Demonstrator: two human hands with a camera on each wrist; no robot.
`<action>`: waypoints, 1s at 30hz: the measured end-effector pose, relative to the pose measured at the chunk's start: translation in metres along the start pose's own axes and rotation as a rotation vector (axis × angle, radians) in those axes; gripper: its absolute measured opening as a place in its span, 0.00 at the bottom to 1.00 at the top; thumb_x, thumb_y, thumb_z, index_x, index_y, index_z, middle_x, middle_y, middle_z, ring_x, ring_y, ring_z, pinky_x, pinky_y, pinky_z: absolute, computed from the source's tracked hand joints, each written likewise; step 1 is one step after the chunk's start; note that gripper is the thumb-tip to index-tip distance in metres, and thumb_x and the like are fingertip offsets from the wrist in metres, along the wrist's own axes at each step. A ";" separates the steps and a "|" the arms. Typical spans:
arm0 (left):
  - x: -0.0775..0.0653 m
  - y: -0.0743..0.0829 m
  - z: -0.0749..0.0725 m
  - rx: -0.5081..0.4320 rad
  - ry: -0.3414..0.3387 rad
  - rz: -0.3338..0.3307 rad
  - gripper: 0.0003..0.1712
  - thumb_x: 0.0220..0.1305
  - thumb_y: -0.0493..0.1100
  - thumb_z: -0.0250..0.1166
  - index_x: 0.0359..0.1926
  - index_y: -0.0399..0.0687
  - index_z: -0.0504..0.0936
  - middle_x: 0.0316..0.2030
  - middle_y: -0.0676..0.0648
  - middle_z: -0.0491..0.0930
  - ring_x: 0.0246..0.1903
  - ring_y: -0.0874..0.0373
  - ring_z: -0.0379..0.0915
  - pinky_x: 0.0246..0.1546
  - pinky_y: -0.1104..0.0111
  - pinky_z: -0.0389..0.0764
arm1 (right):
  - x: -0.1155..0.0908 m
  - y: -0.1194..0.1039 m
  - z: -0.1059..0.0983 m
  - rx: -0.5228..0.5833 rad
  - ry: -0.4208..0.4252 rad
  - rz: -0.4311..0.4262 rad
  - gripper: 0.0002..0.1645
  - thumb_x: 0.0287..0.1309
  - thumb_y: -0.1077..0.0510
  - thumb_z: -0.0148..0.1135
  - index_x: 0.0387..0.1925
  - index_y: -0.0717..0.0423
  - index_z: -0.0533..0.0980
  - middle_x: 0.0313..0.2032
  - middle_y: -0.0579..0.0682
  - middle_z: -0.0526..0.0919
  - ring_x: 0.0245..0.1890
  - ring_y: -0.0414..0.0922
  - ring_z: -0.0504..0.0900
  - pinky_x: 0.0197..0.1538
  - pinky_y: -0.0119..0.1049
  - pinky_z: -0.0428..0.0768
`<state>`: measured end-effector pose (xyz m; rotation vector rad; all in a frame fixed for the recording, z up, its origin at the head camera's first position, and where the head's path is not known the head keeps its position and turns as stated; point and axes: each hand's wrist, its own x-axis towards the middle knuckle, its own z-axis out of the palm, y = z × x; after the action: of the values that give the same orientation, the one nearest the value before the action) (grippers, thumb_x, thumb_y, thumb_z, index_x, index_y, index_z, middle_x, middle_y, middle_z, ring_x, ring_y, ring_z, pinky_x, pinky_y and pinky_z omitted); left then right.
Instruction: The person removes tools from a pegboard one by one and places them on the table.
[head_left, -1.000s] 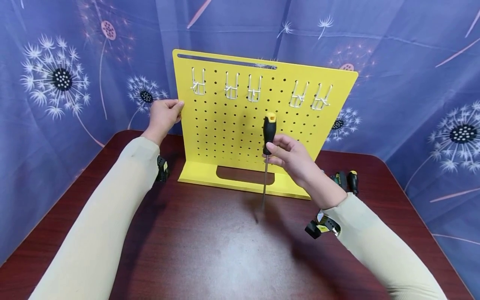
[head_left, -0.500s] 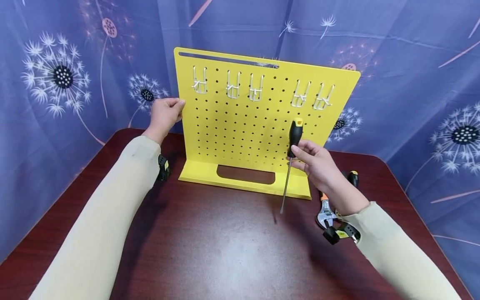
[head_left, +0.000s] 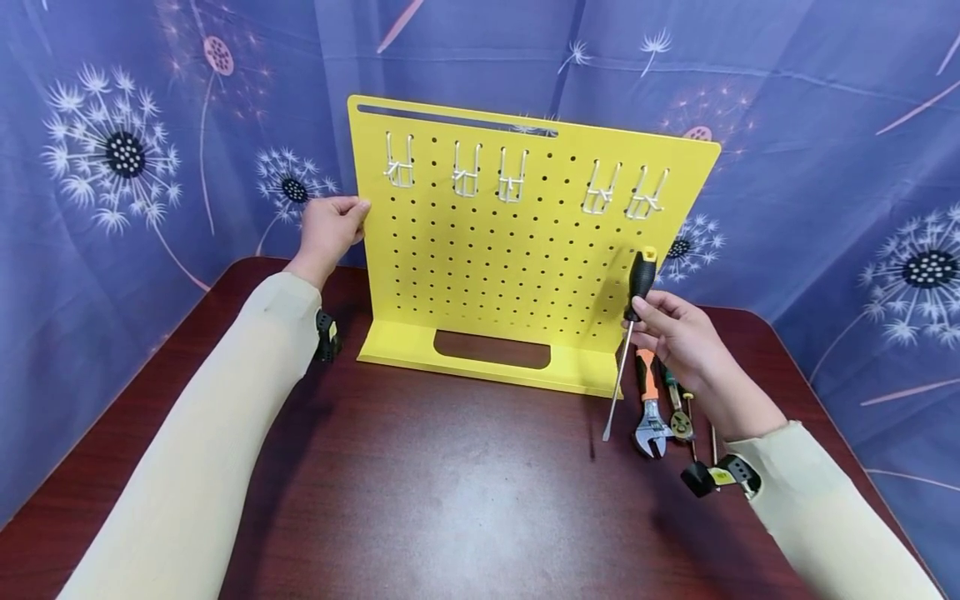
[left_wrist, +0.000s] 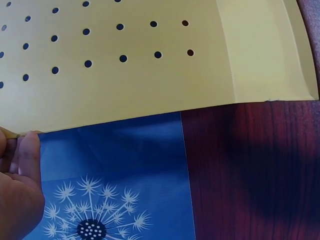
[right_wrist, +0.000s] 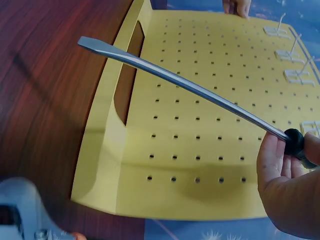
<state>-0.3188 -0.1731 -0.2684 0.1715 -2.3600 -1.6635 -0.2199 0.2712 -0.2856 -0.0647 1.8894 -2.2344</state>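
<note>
A flathead screwdriver [head_left: 642, 279] with a black and yellow handle is held in my right hand [head_left: 686, 342], in front of the pegboard's right side. Thumb and fingers grip the lower handle; its steel shaft [right_wrist: 195, 89] slants down with the flat tip lowest, over the tabletop in the head view. My left hand [head_left: 330, 233] pinches the left edge of the yellow pegboard [head_left: 480, 242], also seen in the left wrist view, where the fingers [left_wrist: 29, 155] meet the board's edge. The pegboard stands upright on its folded base, with several white wire hooks [head_left: 511, 177] along its upper part.
Right of the board lie an adjustable wrench [head_left: 651, 421] with an orange handle, green-handled pliers [head_left: 680, 423] and other tools partly hidden behind my right hand. A dark red wooden table [head_left: 450, 500] lies beneath. Behind it hangs a blue dandelion-print curtain [head_left: 465, 50].
My right hand has carried the screwdriver rightward from the board's middle to its right edge, uncovering the wrench and pliers. My left hand stays on the board's edge.
</note>
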 end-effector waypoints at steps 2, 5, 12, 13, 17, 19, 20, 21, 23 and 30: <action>-0.001 0.000 0.000 0.001 0.001 0.002 0.18 0.77 0.46 0.59 0.50 0.34 0.84 0.21 0.60 0.71 0.27 0.67 0.68 0.34 0.80 0.75 | -0.001 0.001 -0.007 0.015 -0.004 -0.004 0.04 0.73 0.58 0.59 0.39 0.49 0.78 0.33 0.43 0.80 0.33 0.38 0.86 0.42 0.28 0.86; -0.001 0.000 0.000 0.004 0.003 0.002 0.18 0.77 0.46 0.59 0.50 0.34 0.84 0.22 0.60 0.71 0.28 0.67 0.68 0.34 0.80 0.75 | -0.003 0.003 -0.016 0.030 -0.012 -0.014 0.06 0.74 0.59 0.58 0.38 0.49 0.78 0.33 0.43 0.80 0.33 0.38 0.86 0.43 0.29 0.87; -0.001 0.000 0.000 0.002 0.002 0.012 0.17 0.77 0.46 0.59 0.49 0.34 0.84 0.20 0.61 0.71 0.26 0.68 0.68 0.33 0.80 0.75 | -0.008 0.004 -0.038 0.030 0.041 0.021 0.07 0.74 0.58 0.58 0.38 0.47 0.81 0.34 0.41 0.83 0.33 0.37 0.86 0.41 0.27 0.86; -0.001 0.000 0.000 0.002 0.003 0.014 0.17 0.77 0.46 0.59 0.49 0.34 0.84 0.20 0.60 0.71 0.26 0.68 0.68 0.33 0.80 0.75 | -0.008 0.004 -0.041 0.031 0.051 0.030 0.07 0.73 0.58 0.59 0.38 0.46 0.81 0.34 0.41 0.83 0.33 0.37 0.86 0.41 0.27 0.86; -0.001 0.000 0.001 -0.002 0.003 0.015 0.18 0.77 0.46 0.59 0.49 0.34 0.84 0.21 0.60 0.71 0.27 0.67 0.68 0.33 0.81 0.75 | -0.009 0.004 -0.055 0.035 0.091 0.066 0.09 0.73 0.56 0.59 0.37 0.45 0.83 0.33 0.41 0.85 0.32 0.37 0.86 0.41 0.28 0.86; -0.001 0.000 0.002 -0.002 0.002 0.014 0.18 0.77 0.46 0.59 0.49 0.34 0.84 0.21 0.60 0.72 0.27 0.67 0.69 0.33 0.81 0.75 | -0.009 0.005 -0.062 0.051 0.103 0.080 0.10 0.73 0.57 0.59 0.36 0.46 0.84 0.32 0.42 0.87 0.31 0.38 0.86 0.40 0.28 0.86; -0.001 0.000 0.002 -0.003 0.002 0.014 0.18 0.77 0.46 0.59 0.49 0.34 0.84 0.21 0.60 0.72 0.28 0.67 0.69 0.33 0.81 0.75 | -0.009 0.005 -0.066 0.055 0.108 0.086 0.11 0.73 0.57 0.59 0.35 0.46 0.85 0.31 0.42 0.87 0.31 0.38 0.86 0.39 0.28 0.86; -0.001 0.000 0.002 -0.002 0.001 0.015 0.17 0.76 0.46 0.60 0.48 0.34 0.84 0.21 0.60 0.72 0.28 0.67 0.69 0.33 0.81 0.75 | -0.008 0.006 -0.069 0.064 0.111 0.090 0.12 0.73 0.57 0.59 0.35 0.46 0.85 0.31 0.42 0.87 0.30 0.38 0.86 0.39 0.28 0.86; -0.001 -0.001 0.002 -0.005 0.006 0.012 0.17 0.76 0.46 0.60 0.47 0.35 0.84 0.21 0.59 0.71 0.28 0.66 0.69 0.33 0.81 0.76 | -0.007 0.007 -0.077 0.063 0.116 0.098 0.12 0.73 0.57 0.58 0.34 0.46 0.85 0.31 0.42 0.87 0.30 0.38 0.86 0.38 0.28 0.86; 0.001 0.000 0.002 0.004 0.011 -0.006 0.17 0.76 0.47 0.60 0.48 0.36 0.84 0.21 0.59 0.72 0.28 0.66 0.69 0.34 0.81 0.76 | -0.003 0.013 -0.106 0.014 0.160 0.178 0.14 0.72 0.55 0.60 0.30 0.40 0.85 0.30 0.39 0.84 0.31 0.36 0.85 0.38 0.27 0.84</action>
<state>-0.3204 -0.1713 -0.2693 0.1879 -2.3572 -1.6560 -0.2337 0.3722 -0.3168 0.2813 1.8739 -2.1894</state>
